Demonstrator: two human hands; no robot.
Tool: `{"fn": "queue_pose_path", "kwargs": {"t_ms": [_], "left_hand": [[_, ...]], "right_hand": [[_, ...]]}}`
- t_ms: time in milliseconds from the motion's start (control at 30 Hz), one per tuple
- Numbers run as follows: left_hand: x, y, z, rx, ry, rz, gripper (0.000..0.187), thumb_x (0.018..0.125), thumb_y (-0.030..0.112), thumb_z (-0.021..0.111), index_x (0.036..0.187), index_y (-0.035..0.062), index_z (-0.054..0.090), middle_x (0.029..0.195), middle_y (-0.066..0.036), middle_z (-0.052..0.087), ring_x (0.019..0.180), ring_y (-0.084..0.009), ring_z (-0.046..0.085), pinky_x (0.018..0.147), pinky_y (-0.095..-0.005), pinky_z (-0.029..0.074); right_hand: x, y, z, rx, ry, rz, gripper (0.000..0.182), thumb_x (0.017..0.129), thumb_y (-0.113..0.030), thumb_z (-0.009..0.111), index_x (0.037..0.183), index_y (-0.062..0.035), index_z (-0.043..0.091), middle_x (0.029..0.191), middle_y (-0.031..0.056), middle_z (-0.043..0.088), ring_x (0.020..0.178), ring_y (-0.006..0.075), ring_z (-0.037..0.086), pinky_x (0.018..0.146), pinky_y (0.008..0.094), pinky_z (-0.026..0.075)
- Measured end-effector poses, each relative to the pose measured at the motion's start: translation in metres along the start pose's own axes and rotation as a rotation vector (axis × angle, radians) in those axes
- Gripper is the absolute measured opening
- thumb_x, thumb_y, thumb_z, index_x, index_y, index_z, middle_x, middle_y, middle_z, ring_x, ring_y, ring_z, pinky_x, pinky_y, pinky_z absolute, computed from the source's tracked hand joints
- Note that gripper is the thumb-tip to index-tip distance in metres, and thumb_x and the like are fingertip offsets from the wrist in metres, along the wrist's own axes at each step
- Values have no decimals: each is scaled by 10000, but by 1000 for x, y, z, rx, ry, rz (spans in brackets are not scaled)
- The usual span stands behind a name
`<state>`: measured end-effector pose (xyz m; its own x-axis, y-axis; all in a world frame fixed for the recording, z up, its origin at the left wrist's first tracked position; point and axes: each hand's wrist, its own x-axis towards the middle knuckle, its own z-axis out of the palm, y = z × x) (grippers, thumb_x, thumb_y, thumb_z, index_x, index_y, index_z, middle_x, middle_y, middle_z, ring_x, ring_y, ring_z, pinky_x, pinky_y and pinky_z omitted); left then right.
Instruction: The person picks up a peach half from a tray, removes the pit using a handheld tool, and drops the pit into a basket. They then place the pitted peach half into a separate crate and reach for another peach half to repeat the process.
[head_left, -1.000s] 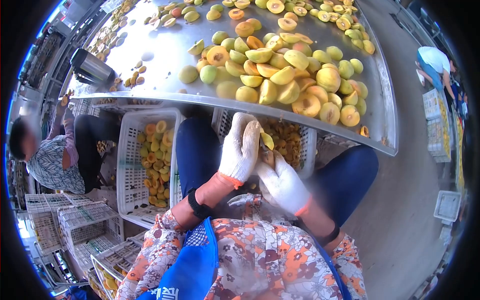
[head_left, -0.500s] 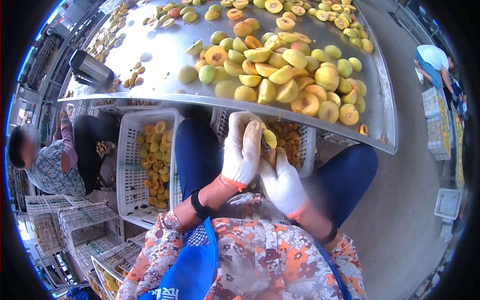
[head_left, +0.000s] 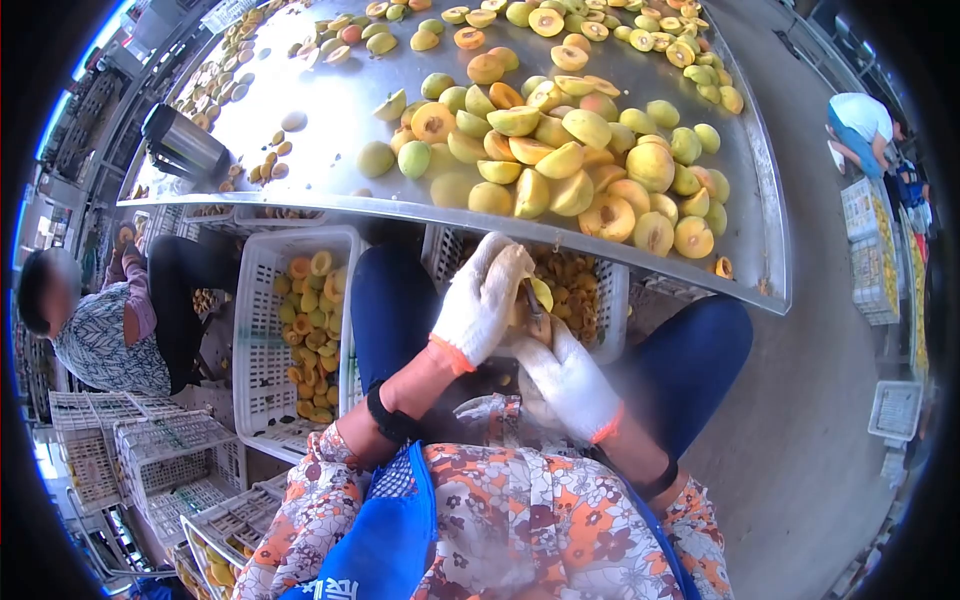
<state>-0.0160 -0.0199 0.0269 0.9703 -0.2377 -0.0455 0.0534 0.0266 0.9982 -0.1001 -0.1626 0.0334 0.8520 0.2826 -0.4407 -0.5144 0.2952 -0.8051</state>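
My left hand (head_left: 482,300), in a white glove with an orange cuff, is closed around a yellow peach piece (head_left: 541,293) just below the table's front edge. Its fingers hide much of the fruit. My right hand (head_left: 572,388), gloved the same way, closes on a small pitting knife (head_left: 539,324) with a brown handle. The metal end of the knife is against the peach, partly covered by my left fingers. Beneath both hands is a white crate (head_left: 612,310) containing brownish-orange peach scraps (head_left: 572,288).
A metal table (head_left: 330,150) carries a heap of halved and whole peaches (head_left: 560,150) and a steel cup (head_left: 185,142). At left stand a crate of peach halves (head_left: 250,340), stacked crates (head_left: 180,455) and a seated co-worker (head_left: 115,325). Another person (head_left: 862,120) bends over crates at right.
My left hand has shifted slightly down and left, its fingers changing position around the peach. My right wrist has turned a little, with the knife kept at the fruit.
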Motion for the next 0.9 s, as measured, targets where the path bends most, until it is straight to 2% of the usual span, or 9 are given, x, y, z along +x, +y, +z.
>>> {"fn": "queue_pose_path", "kwargs": {"t_ms": [67,167,267,300,467,600,633,767,900], "left_hand": [[1,-5,-2,-45,-42,-48,216,1083,207,489,1076,28,608,960,-39,624,920,-98,558,867,-261,478],[-2,-9,-1,-170,-14,53,274,1096,232,450,1054,15,611,1018,-72,639,958,-133,602,888,-284,494],[0,-15,-1,6,39,212,173,1081,179,486,1115,49,594,1048,-45,613,984,-102,546,912,-270,471],[-4,-6,1,-60,45,147,169,1078,168,486,1131,50,595,1048,-40,613,1000,-104,547,919,-272,469],[-6,-6,2,-107,50,119,191,1069,150,496,1152,32,621,1064,-45,637,996,-106,561,920,-273,472],[-6,8,-3,-21,-125,109,267,1057,190,492,1165,0,646,1100,-55,665,1018,-111,597,942,-290,486],[-7,6,-5,-63,-153,33,238,1036,163,524,1146,-2,654,1091,-44,674,1002,-99,600,939,-269,482],[-7,4,-4,27,-141,58,188,993,111,596,1137,6,653,1067,-33,681,1000,-99,612,935,-263,489],[-4,4,-9,294,-175,81,188,959,85,641,1134,17,648,1060,-32,682,1008,-100,620,938,-268,498]], "right_hand": [[1,5,0,-6,18,8,220,1055,-177,566,1248,-125,473,699,-45,491,513,38,453,438,218,363],[-2,-8,-3,279,-59,89,230,1052,-184,581,1244,-128,469,679,-45,479,492,40,440,419,221,346],[0,-9,4,206,64,8,242,1049,-191,589,1245,-133,460,650,-49,458,466,43,424,406,223,336],[-1,-11,3,185,85,7,243,1049,-193,589,1244,-134,458,645,-51,453,463,44,423,406,224,337],[-3,-11,-1,151,113,-23,225,1059,-204,565,1247,-138,462,636,-57,437,433,51,396,391,224,326],[-4,-9,-4,343,-40,31,190,1073,-223,534,1236,-147,474,634,-53,432,401,59,343,368,221,295],[-5,-10,-5,392,-60,61,179,1076,-226,527,1230,-150,478,633,-53,429,396,58,330,363,221,287],[-8,-15,-9,529,-120,191,149,1080,-234,528,1203,-162,486,637,-55,426,399,48,319,363,219,274],[-5,-2,-12,269,-65,99,144,1077,-233,543,1190,-166,486,648,-63,428,418,39,334,377,215,279]]}}
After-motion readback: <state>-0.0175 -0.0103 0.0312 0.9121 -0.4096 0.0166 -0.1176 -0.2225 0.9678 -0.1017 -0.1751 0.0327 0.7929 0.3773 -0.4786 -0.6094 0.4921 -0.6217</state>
